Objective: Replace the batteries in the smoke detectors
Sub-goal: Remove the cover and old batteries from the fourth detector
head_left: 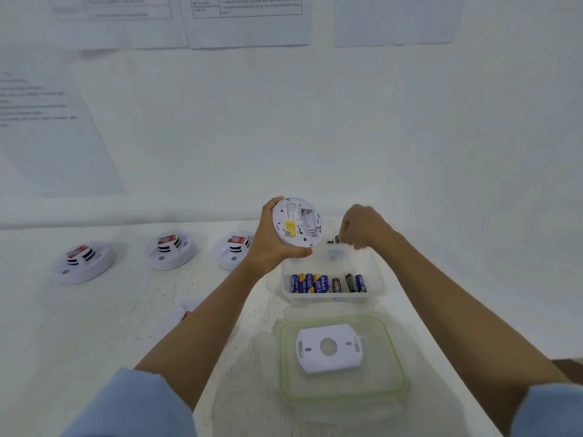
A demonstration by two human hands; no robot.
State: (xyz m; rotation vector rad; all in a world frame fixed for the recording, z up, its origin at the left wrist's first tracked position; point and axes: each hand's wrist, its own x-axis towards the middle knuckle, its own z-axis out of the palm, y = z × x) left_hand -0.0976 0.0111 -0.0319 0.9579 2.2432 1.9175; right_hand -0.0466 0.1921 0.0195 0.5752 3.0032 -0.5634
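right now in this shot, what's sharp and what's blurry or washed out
Head view: flat, bright light washes the white table and wall together, with only faint shadows; the batteries in the box are sharp enough to show brand print; the papers are too soft to read; the right hand is slightly smeared; wide-lens stretch shows toward the frame's edges.

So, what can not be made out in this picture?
Head view only.
- Dark batteries by the right hand: its fingers hide whether it pinches them.
- Detector on the table: left forearm covers most of it.
- Wall papers: text blurred.
- Held detector in the left hand: compartment too small to tell if empty.
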